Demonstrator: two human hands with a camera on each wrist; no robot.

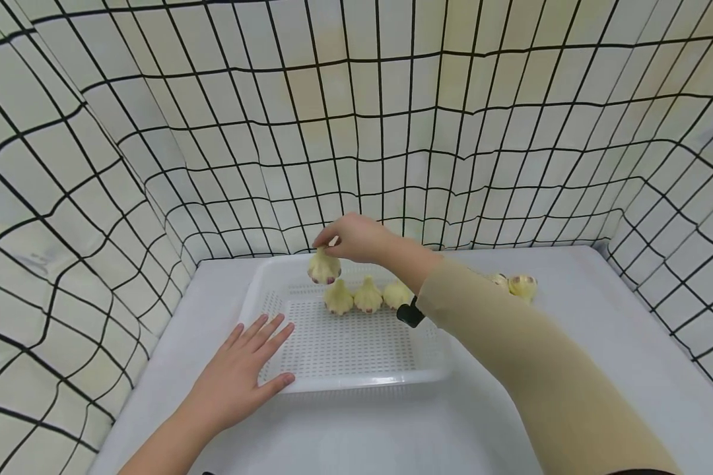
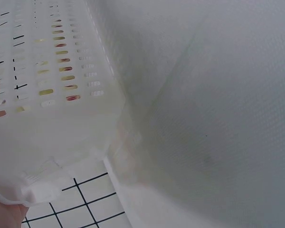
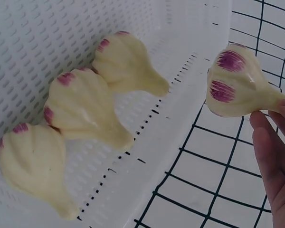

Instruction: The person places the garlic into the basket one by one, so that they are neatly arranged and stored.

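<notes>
My right hand (image 1: 356,239) pinches a pale garlic bulb (image 1: 323,266) by its stem, above the back left part of the white perforated basket (image 1: 380,380). In the right wrist view the held bulb (image 3: 235,83) shows purple patches, and the fingers grip its narrow end. Three more bulbs lie in a row inside the basket; the middle one (image 1: 368,295) sits between the others. My left hand (image 1: 237,376) rests with spread fingers at the basket's front left corner. From the left wrist, the basket's side (image 2: 47,128) appears close up, with part of the hand (image 2: 7,213) at the edge.
Other bulbs (image 1: 521,286) lie on the white table (image 1: 570,316) to the right of the basket, partly behind my right sleeve. A white wall covered with black grid netting (image 1: 392,138) encloses the table's back and sides.
</notes>
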